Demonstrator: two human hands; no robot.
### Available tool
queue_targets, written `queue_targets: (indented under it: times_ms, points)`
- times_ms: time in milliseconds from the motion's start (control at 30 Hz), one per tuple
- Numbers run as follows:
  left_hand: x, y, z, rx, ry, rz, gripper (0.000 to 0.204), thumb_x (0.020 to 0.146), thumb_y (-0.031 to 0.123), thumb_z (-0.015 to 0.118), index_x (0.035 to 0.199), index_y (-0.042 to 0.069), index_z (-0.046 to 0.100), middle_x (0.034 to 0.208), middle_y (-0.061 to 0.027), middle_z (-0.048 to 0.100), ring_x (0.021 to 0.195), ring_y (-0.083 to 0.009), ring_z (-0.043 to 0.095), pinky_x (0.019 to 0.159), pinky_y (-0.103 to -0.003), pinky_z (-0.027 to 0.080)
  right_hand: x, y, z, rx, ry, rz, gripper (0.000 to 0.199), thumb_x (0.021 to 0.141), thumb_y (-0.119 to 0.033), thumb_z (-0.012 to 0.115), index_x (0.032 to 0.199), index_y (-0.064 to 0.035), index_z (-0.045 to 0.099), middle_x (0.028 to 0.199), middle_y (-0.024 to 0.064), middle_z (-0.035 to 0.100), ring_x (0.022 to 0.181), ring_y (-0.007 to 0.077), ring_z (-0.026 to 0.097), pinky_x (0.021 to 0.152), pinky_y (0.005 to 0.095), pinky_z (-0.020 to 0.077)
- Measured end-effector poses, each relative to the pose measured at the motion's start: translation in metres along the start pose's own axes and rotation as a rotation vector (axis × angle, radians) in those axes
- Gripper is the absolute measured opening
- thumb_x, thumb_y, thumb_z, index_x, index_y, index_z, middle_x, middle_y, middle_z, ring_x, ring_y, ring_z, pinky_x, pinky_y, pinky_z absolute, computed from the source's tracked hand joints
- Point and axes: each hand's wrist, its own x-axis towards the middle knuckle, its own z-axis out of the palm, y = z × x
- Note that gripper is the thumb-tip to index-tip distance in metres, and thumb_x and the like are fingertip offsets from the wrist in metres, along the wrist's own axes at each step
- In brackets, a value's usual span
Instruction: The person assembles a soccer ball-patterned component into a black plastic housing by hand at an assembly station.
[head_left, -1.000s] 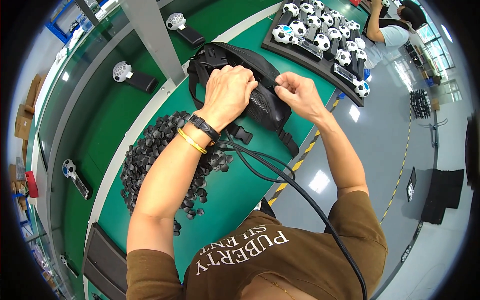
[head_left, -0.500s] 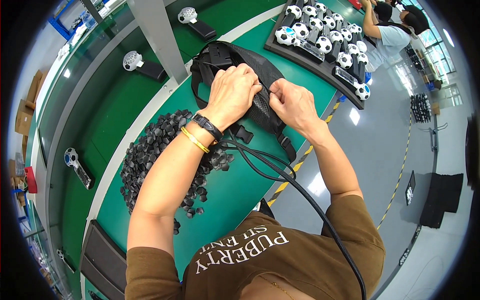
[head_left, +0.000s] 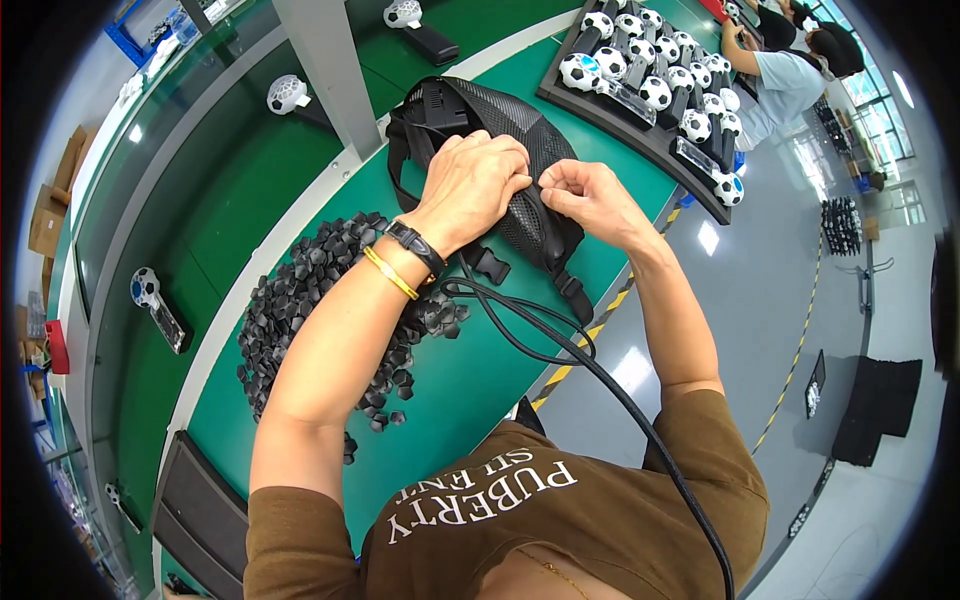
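Note:
A black mesh bag (head_left: 535,140) with straps lies on the green worktop in front of me. My left hand (head_left: 475,185) is closed on its middle, the fingertips curled against the mesh and partly hidden. At the bag's right side my right hand (head_left: 590,200) holds thumb and forefinger pinched together against it; what sits between them is too small to make out. A black plastic buckle (head_left: 490,265) dangles from the near side of the bag. From beside it a black cable (head_left: 630,405) loops out and runs down over my shirt.
Many small black pentagonal pieces (head_left: 290,310) are heaped left of my left forearm. A dark tray (head_left: 690,165) of football-shaped devices stands at the far right. Beyond a grey post (head_left: 335,80), more devices (head_left: 158,305) ride a green belt. Another person (head_left: 785,85) works at the far right.
The devices on the green belt have shifted toward the far end. My right fingers have opened out slightly from a tighter curl while the thumb and forefinger stay pinched. My left hand hardly moves.

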Motion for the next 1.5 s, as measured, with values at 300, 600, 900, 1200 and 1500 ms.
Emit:
queue_targets:
  times_ms: [300, 600, 900, 1200, 1500]
  points:
    - [0.000, 0.003, 0.003, 0.001, -0.011, -0.046, 0.007, 0.080, 0.013, 0.068, 0.076, 0.008, 0.067, 0.088, 0.0006, 0.067, 0.076, -0.0210, 0.057, 0.074, -0.034, 0.043, -0.003, -0.006, 0.001, -0.039, -0.006, 0.047, 0.004, 0.084, -0.008, 0.065, 0.082, -0.0051, 0.064, 0.067, -0.0042, 0.056, 0.060, 0.0048, 0.045, 0.054, 0.0186, 0.0371]
    - [-0.002, 0.003, 0.005, -0.036, -0.013, -0.080, 0.008, 0.080, 0.013, 0.068, 0.075, 0.008, 0.067, 0.084, -0.0004, 0.067, 0.077, -0.0214, 0.057, 0.074, -0.035, 0.042, -0.005, -0.021, 0.010, -0.351, 0.041, 0.087, 0.013, 0.080, -0.015, 0.068, 0.075, -0.0048, 0.062, 0.061, -0.0019, 0.054, 0.055, 0.0091, 0.047, 0.053, 0.0228, 0.0390]
    - [-0.002, 0.002, 0.004, -0.055, -0.021, -0.117, 0.008, 0.079, 0.013, 0.069, 0.073, 0.008, 0.066, 0.083, -0.0004, 0.067, 0.077, -0.0219, 0.057, 0.075, -0.035, 0.042, -0.008, -0.034, 0.014, -0.612, 0.054, -0.051, 0.010, 0.077, -0.012, 0.065, 0.074, -0.0030, 0.062, 0.057, -0.0009, 0.055, 0.052, 0.0123, 0.047, 0.051, 0.0273, 0.0402]
    - [-0.001, 0.004, -0.001, -0.008, -0.026, -0.106, 0.006, 0.079, 0.012, 0.070, 0.076, 0.007, 0.068, 0.086, 0.0021, 0.069, 0.081, -0.0199, 0.059, 0.078, -0.033, 0.044, -0.007, -0.022, 0.017, -0.426, 0.093, -0.032, 0.007, 0.075, -0.009, 0.062, 0.072, -0.0030, 0.061, 0.057, -0.0015, 0.054, 0.051, 0.0110, 0.045, 0.050, 0.0256, 0.0386]
    - [-0.003, 0.003, -0.003, -0.125, 0.027, -0.092, 0.007, 0.076, 0.012, 0.073, 0.079, 0.010, 0.067, 0.103, -0.0002, 0.066, 0.090, -0.0213, 0.057, 0.086, -0.036, 0.043, -0.006, -0.015, 0.012, -0.273, 0.080, -0.017, 0.004, 0.075, -0.006, 0.061, 0.071, -0.0036, 0.061, 0.058, -0.0024, 0.053, 0.053, 0.0078, 0.044, 0.049, 0.0223, 0.0359]
